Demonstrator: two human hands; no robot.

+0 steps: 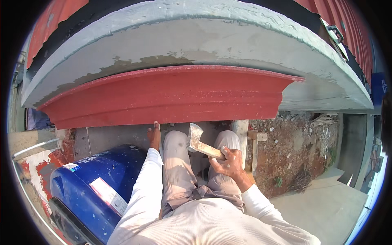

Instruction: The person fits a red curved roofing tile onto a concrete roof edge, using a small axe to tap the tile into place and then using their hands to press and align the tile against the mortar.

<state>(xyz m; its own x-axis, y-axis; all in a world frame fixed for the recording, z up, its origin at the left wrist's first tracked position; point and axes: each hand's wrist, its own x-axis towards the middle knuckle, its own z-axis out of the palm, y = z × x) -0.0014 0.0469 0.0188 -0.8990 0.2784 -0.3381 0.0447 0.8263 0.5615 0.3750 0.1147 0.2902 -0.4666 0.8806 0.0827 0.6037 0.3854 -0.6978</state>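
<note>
My right hand [230,162] is closed round the wooden handle of a hatchet [197,138]. Its broad, worn metal head points up and to the left, above my knees. My left hand [154,136] is at the lower edge of a long red metal sheet [171,100], thumb tip over the edge; its other fingers are partly hidden. The bent sheet runs across in front of me, along the underside of a grey concrete ledge [212,43], some of which has damp, dark patches.
A large blue drum [98,179] lies to my left, beside a thin white pipe [36,148]. Right of my knees stands a wooden post [240,136]; beyond it is dirt ground [281,151] with rubble and a concrete slab [322,204]. Red corrugated sheeting [343,24] rises above the ledge.
</note>
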